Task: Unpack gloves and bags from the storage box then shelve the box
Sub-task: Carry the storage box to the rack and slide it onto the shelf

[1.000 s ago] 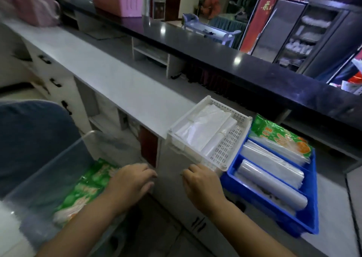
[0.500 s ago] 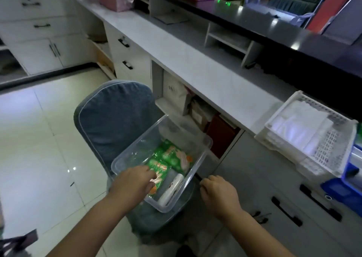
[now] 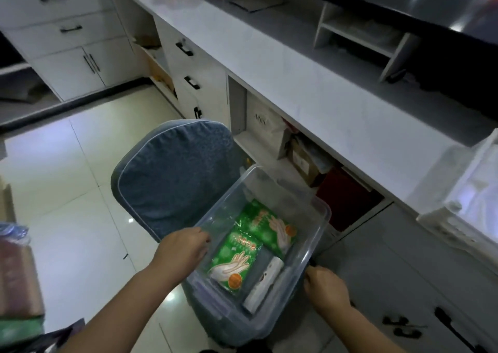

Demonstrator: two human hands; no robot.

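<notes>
Resting on a blue-grey padded chair (image 3: 172,175), the clear plastic storage box (image 3: 320,218) holds two green glove packets (image 3: 235,263) and a white roll of bags (image 3: 265,282). The left hand (image 3: 180,250) curls over the box's near-left rim; the right hand (image 3: 326,289), fingers bent, seems to grip the right rim beside the white tabletop (image 3: 310,88).

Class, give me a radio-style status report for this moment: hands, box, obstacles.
Left hand and right hand on clear storage box rims, holding nothing else. Two green glove packs, one bag roll inside. No obstruction.
</notes>
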